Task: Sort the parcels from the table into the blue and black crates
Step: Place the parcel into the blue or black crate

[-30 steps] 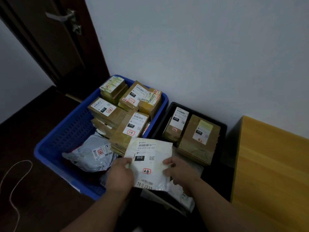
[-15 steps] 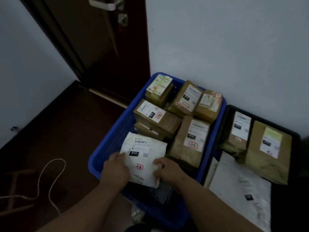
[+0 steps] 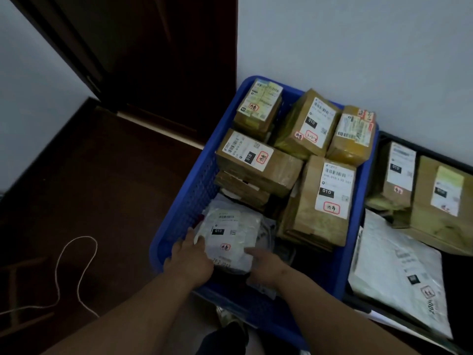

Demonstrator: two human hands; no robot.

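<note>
A white soft parcel (image 3: 231, 239) with a black "010" tag and a red-stamped label lies low in the front left of the blue crate (image 3: 184, 198), on top of grey bags. My left hand (image 3: 190, 257) rests on its left edge with thumb raised. My right hand (image 3: 265, 266) touches its lower right corner with fingers stretched out. Several brown cardboard parcels (image 3: 258, 162) with white labels fill the back and right of the blue crate. The black crate (image 3: 384, 135) stands to its right, holding brown parcels (image 3: 399, 175) and a large white mailer bag (image 3: 396, 272).
Both crates stand on a dark floor against a pale wall (image 3: 358, 47). A dark wooden door (image 3: 153, 60) is at the back left. A thin white cord (image 3: 76, 272) loops on the floor left of the blue crate.
Both hands carried the white parcel from above the crates' junction leftward and down into the blue crate's front left; it now lies on the bags, and my grip on it has loosened.
</note>
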